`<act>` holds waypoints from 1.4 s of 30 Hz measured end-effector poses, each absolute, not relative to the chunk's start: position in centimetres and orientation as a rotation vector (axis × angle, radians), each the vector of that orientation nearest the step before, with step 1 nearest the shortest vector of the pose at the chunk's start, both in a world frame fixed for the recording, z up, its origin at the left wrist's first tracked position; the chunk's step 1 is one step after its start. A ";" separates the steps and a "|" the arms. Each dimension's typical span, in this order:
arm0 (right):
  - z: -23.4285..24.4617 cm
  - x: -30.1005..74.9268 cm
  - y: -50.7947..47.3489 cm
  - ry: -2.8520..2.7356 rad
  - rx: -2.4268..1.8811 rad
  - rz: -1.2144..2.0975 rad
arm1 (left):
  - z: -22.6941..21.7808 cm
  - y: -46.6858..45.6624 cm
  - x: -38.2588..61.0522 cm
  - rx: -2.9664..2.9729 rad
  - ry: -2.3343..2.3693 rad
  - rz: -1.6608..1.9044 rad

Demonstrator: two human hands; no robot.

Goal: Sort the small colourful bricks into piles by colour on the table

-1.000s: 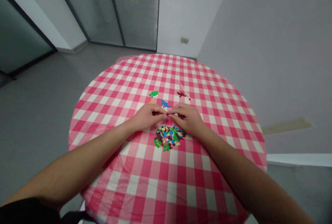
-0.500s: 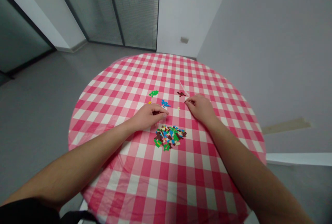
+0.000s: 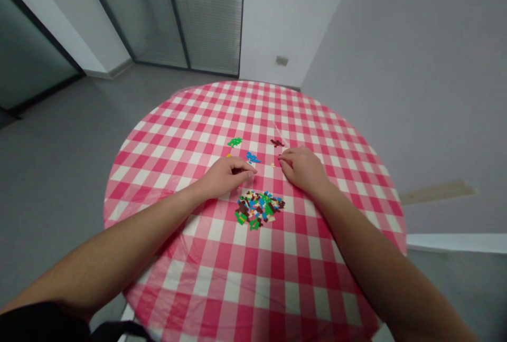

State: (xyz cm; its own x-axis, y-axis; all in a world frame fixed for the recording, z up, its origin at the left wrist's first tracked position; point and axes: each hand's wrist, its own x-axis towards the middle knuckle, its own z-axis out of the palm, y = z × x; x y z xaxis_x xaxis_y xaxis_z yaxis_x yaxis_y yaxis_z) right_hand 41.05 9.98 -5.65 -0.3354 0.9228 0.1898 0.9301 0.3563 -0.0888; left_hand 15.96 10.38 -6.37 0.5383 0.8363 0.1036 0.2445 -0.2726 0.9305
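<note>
Loosely curled, my left hand (image 3: 226, 177) rests palm-down on the table, its thumb and fingertips a little apart with nothing visible between them. It lies just below a small group of blue toy bricks (image 3: 252, 158) and above a mixed pile of toy bricks (image 3: 259, 209) in green, brown, blue and cream. My right hand (image 3: 303, 169) has its fingers pinched at the tabletop; a tiny brown brick (image 3: 279, 155) shows at the fingertips. Just beyond it is a cluster of brown bricks (image 3: 277, 143). A small cream brick (image 3: 273, 164) lies left of that hand.
Green bricks (image 3: 235, 142) form another cluster at the left, with yellow bricks (image 3: 228, 155) partly behind my left hand. Everything lies on a round table with a red-and-white checked cloth (image 3: 253, 278). A grey wall (image 3: 428, 94) stands close on the right; glass panels (image 3: 206, 15) are behind.
My right hand has shifted slightly left, the tiny brown brick at its fingertips moving left too. My left hand has barely moved, and the brick groups look the same.
</note>
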 end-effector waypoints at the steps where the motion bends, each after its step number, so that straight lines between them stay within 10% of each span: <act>1: -5.7 40.9 10.1 -2.428 -1.669 -0.061 | -6.3 10.4 16.0 1.783 0.897 0.761; 18: -6.4 40.0 10.7 -2.327 -1.668 -0.071 | -6.0 10.3 16.0 1.963 0.887 0.752; 30: -3.5 40.0 7.9 -2.556 -1.141 0.953 | -5.8 10.9 15.2 2.358 0.608 0.499; 42: -4.0 39.7 7.8 -2.591 -1.059 0.925 | -5.5 10.8 15.3 2.356 0.639 0.484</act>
State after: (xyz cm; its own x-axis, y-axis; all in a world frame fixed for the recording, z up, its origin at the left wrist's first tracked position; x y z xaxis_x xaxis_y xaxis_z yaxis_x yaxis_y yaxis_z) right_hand 39.73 7.84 -4.02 -0.7255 0.6861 -0.0537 0.5651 0.5493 -0.6155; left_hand 15.35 10.82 -5.53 0.8138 0.5543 0.1746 0.3177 -0.6759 0.6650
